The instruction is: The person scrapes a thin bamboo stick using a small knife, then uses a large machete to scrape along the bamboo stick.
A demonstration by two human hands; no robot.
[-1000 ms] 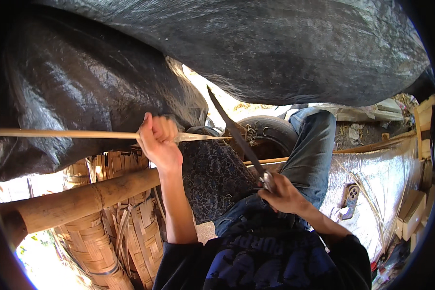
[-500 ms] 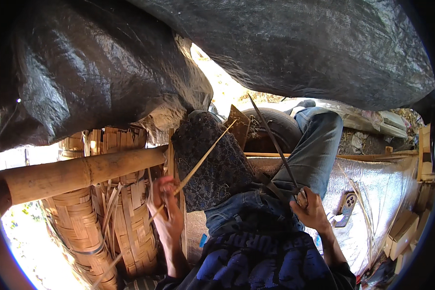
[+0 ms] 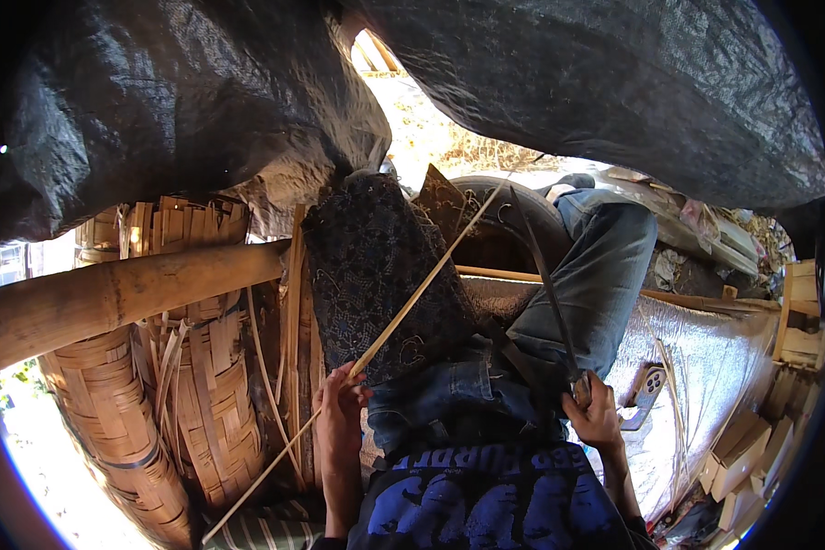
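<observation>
- We hold our left hand (image 3: 342, 399) low at our left side, its forearm rising almost upright from the lower edge, knuckles beside the dark patterned cloth (image 3: 362, 275) that covers our left leg.
- Our right hand (image 3: 596, 412) sits by the right hip, next to the jeans leg (image 3: 605, 266), its forearm slanting up and inward.
- Between our hands we have open room above the lap; ahead, the space narrows toward the tyre (image 3: 552, 225) and the rust-brown panel (image 3: 442, 202).
- Black sheeting (image 3: 614, 82) hangs across the top, its lower edge beyond the blade's tip, with a bright gap between its two folds.
- On our left, the thick bamboo pole (image 3: 128, 293) and the woven baskets (image 3: 119, 431) bound the space; on our right, a phone (image 3: 649, 390) lies just beside the right hand on the silvery sheet (image 3: 729, 367).
- Our left fingers are curled closed about the thin pale strip (image 3: 422, 289), which runs slantwise from the lower left, through the hand and over the cloth, up toward the tyre.
- Our right fingers are wrapped around the handle of the long dark knife (image 3: 548, 284), its blade pointing forward and a little left.
- The strip's far end and the blade's tip lie close together; we cannot tell whether they touch.
</observation>
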